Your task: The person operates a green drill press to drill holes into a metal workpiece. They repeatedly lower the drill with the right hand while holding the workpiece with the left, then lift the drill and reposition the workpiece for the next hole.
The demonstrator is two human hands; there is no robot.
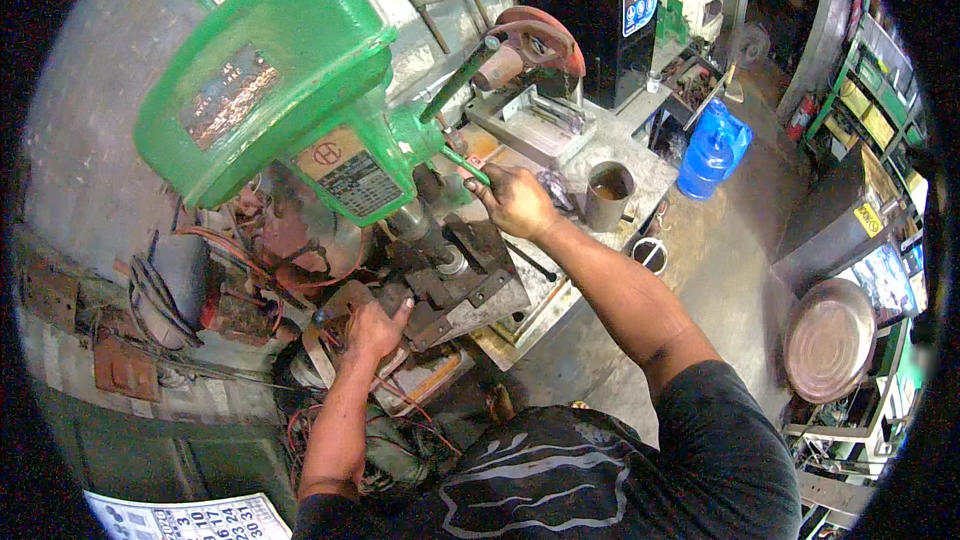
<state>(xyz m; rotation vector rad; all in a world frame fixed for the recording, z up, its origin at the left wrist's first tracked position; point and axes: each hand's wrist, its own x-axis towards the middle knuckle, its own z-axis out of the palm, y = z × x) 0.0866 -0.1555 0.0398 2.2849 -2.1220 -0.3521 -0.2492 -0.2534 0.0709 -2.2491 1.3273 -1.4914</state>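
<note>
A green drill press (290,70) stands in front of me, its head at the upper left. My right hand (515,202) is closed round the green feed lever (465,164) on the press's right side. Below the spindle (432,240), a dark metal vise (455,285) sits on the press table. The lower end of the spindle reaches down into the vise area; the cutting tip cannot be made out. My left hand (375,330) grips the near left end of the vise, thumb pointing up, most fingers hidden.
Right of the press, a bench carries a metal can (609,195) of brownish liquid and a grey tray (540,125) of tools. A blue water jug (712,150) stands beyond. Cables (160,290) hang at left. A round, lid-like disc (830,340) leans at far right.
</note>
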